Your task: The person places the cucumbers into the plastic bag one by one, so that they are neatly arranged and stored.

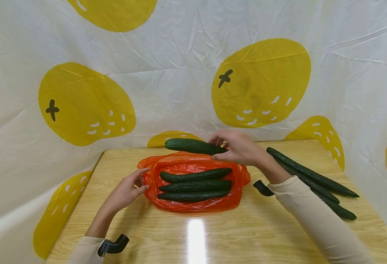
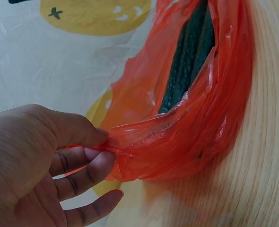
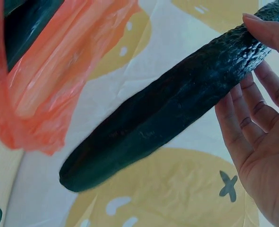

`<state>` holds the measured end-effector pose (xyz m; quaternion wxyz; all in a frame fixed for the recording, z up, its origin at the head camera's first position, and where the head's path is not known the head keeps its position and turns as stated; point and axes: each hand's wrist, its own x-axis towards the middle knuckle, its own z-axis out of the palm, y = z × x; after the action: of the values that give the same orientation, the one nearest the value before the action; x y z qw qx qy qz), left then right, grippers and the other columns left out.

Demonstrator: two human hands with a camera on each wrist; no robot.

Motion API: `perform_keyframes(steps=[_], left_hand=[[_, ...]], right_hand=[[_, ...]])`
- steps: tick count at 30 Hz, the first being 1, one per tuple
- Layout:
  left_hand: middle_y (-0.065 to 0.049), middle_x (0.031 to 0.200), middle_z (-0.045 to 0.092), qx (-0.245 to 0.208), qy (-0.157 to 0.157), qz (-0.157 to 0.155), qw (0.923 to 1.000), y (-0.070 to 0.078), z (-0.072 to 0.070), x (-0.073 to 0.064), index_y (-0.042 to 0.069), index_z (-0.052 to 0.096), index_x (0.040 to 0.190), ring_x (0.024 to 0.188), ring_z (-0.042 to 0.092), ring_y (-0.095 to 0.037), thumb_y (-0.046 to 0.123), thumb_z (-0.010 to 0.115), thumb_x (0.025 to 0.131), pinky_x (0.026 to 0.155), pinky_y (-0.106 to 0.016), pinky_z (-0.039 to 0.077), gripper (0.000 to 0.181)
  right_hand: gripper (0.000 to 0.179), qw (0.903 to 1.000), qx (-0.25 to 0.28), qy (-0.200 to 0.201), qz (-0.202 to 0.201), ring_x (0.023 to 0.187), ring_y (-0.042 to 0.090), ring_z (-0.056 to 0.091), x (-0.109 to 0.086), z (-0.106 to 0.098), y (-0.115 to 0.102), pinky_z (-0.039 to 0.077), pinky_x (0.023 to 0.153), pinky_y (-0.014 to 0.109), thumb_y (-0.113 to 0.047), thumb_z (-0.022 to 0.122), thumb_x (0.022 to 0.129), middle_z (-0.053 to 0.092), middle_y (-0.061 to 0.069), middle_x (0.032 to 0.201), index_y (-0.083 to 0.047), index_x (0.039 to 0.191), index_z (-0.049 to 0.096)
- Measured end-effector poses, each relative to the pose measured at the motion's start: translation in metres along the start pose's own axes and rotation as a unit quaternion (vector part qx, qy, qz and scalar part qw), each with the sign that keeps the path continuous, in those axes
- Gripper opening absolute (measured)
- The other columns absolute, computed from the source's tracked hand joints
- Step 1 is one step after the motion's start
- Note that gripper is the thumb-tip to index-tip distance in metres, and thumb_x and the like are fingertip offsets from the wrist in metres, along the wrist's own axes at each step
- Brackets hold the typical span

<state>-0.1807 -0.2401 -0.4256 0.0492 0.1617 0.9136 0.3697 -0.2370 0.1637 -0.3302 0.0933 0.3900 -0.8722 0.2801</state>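
A red plastic bag [image 1: 193,207] lies on the table with its mouth spread, and three dark green cucumbers [image 1: 196,186] rest side by side in it. My left hand [image 1: 127,190] pinches the bag's left edge between thumb and forefinger, as the left wrist view shows up close. Above the bag's far edge, my right hand [image 1: 237,148] holds another cucumber [image 1: 190,145] by its right end. In the right wrist view this cucumber [image 3: 153,109] slants across, gripped between the thumb and the fingers.
Several more cucumbers [image 1: 315,178] lie in a slanted group at the table's right side, partly behind the right sleeve. A white cloth with yellow fruit prints [image 1: 173,91] hangs behind the wooden table [image 1: 160,234]. Each wrist carries a black mount [image 1: 114,245].
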Motion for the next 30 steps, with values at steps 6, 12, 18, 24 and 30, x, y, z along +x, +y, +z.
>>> perform_keyframes(steps=[6,12,18,24,30], left_hand=[[-0.004,0.091,0.059,-0.002,0.000,-0.002,1.0000,-0.001,0.000,0.000,0.001,0.045,0.149,0.084,0.059,-0.020,0.002,0.069,0.093,0.068,-0.027,0.054,0.061],[-0.003,0.090,0.060,0.002,0.000,0.001,1.0000,-0.001,0.000,0.000,0.001,0.045,0.149,0.084,0.059,-0.020,0.002,0.069,0.093,0.068,-0.027,0.053,0.061],[-0.003,0.090,0.060,0.001,-0.002,0.000,1.0000,-0.002,0.000,0.000,0.001,0.045,0.149,0.084,0.059,-0.020,0.003,0.069,0.094,0.068,-0.028,0.053,0.061],[-0.003,0.091,0.060,0.003,-0.001,0.001,1.0000,-0.001,0.000,0.000,0.001,0.045,0.149,0.084,0.059,-0.019,0.003,0.069,0.094,0.068,-0.028,0.053,0.060],[-0.003,0.090,0.060,0.005,-0.005,-0.002,1.0000,0.001,-0.001,0.000,0.000,0.045,0.150,0.084,0.059,-0.019,0.003,0.069,0.094,0.068,-0.028,0.053,0.061]], right_hand=[[0.039,0.9994,0.035,0.001,-0.008,0.097,0.016,0.067,0.008,0.006,-0.007,0.059,0.083,0.039,-0.026,0.087,0.081,0.070,-0.001,0.108,-0.015,0.114,0.069],[0.041,0.9986,0.050,0.002,-0.015,0.097,0.017,0.069,0.015,0.018,-0.006,0.059,0.083,0.039,-0.023,0.087,0.081,0.070,0.000,0.110,-0.014,0.116,0.068],[0.043,0.9980,0.062,-0.011,-0.005,0.096,0.018,0.069,0.021,0.037,-0.001,0.058,0.082,0.040,-0.018,0.088,0.080,0.069,0.002,0.110,-0.013,0.116,0.067],[0.041,0.9981,0.057,-0.024,0.005,0.095,0.019,0.068,0.027,0.053,0.007,0.058,0.082,0.042,-0.015,0.087,0.079,0.067,0.004,0.108,-0.011,0.115,0.067],[0.040,0.9991,0.000,-0.039,0.015,0.095,0.019,0.068,0.032,0.069,0.018,0.056,0.082,0.038,-0.021,0.086,0.081,0.068,0.002,0.108,-0.014,0.116,0.068]])
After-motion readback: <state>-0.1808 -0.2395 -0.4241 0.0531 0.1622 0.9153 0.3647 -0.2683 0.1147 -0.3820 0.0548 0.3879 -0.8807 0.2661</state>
